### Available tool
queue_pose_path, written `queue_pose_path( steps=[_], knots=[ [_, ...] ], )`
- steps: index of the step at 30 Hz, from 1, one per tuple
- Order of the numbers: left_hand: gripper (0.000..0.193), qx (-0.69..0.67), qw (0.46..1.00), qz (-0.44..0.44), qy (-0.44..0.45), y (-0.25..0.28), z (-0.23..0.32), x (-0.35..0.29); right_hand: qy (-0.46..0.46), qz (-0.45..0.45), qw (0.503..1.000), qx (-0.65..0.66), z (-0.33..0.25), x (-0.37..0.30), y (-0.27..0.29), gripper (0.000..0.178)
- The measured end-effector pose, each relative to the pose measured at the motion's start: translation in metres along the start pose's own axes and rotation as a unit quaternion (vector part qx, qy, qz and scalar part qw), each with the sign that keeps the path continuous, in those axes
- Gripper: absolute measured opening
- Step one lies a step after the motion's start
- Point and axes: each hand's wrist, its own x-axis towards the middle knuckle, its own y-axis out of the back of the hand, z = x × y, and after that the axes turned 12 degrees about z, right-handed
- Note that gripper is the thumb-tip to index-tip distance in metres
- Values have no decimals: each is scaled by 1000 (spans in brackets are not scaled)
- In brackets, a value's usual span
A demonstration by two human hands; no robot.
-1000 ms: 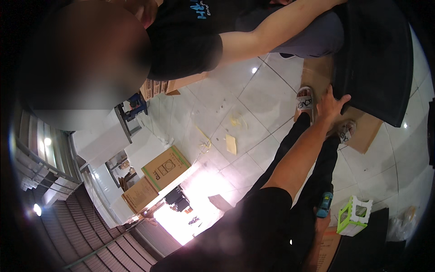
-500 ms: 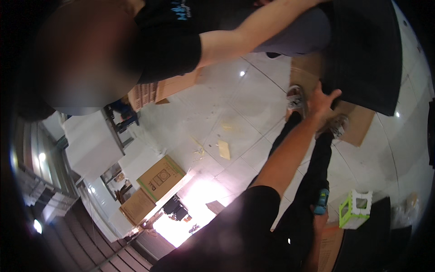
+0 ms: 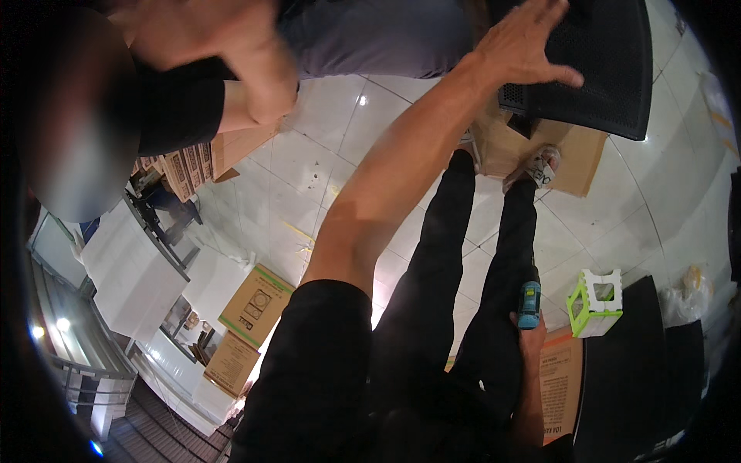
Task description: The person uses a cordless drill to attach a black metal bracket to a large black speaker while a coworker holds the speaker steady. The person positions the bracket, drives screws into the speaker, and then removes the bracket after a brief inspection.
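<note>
My left hand (image 3: 529, 48) reaches out with its fingers spread, over the edge of a large black box with a perforated grille (image 3: 598, 81), likely a speaker. Nothing is in that hand, and whether it touches the box I cannot tell. Under the box lies a flat brown cardboard sheet (image 3: 575, 166) on the floor, and my feet are at its near edge. Low beside my right leg, my right hand (image 3: 531, 336) is closed around a teal cordless drill (image 3: 529, 303). Its grip is mostly hidden by the fingers.
A co-worker's blurred hand (image 3: 208, 38) is raised at the upper left. On the right stands a white and green folding stool (image 3: 594, 302), beside black panels (image 3: 629, 363) and a printed carton (image 3: 561, 386). More cartons (image 3: 256, 305) stand at the left, near white boxes (image 3: 135, 270).
My left hand has come off the black box's near edge and opened out above it. The co-worker's arm has pulled back from the box to the left. The drill stays in my right hand.
</note>
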Motion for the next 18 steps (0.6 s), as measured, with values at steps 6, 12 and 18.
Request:
queue_pose_path(
  steps=[6, 12, 18],
  knots=[
    [127, -242, 878, 185, 370, -33, -21, -38, -11, -1, 1000, -21, 2, -1, 1, 60],
    [136, -431, 607, 223, 629, -122, -19, -133, -4, -2, 1000, -28, -14, 0, 5, 58],
    [116, -571, 548, 17, 611, -192, 142, -95, -37, 8, 999, -22, 9, 5, 4, 61]
  ],
)
